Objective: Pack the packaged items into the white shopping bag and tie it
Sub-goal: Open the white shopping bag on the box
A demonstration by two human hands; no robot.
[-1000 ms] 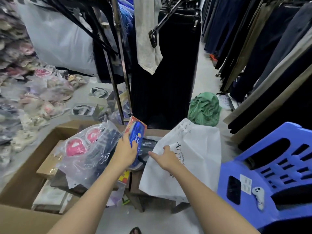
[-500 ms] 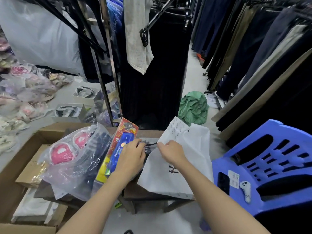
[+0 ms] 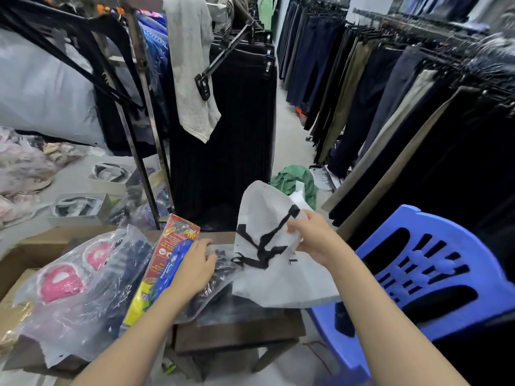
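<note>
Right hand: your right hand [image 3: 312, 238] is raised over the table, fingers and thumb pinched together on a fold of the white non-woven shopping bag with bold black lettering [image 3: 264, 215].
Left hand: your left hand [image 3: 195, 264] lies low, its palm over the right edge of the red-and-yellow card pack with a blue item under a clear blister [image 3: 167, 257], its fingertips on the clear plastic packet of dark cloth [image 3: 220, 277]. The fingers look nearly straight, but your thumb is hidden, so I cannot tell whether you grip anything.
White bag: it is lifted and crumpled in your right hand, its lower edge draped on the small brown wooden table [image 3: 237, 332], its mouth not visibly open.
Card pack: it is tilted, leaning against the large clear plastic bag holding pink and dark items [image 3: 78, 282] on your left.
Dark packet: it lies flat on the table, partly under the white bag's lower edge.
Surroundings: a brown cardboard box [image 3: 50, 240] sits at far left, a blue plastic chair [image 3: 434, 277] at right. A green cloth heap [image 3: 295, 176] lies on the floor beyond the bag, and dark hanging trousers [image 3: 390, 112] line the aisle.
</note>
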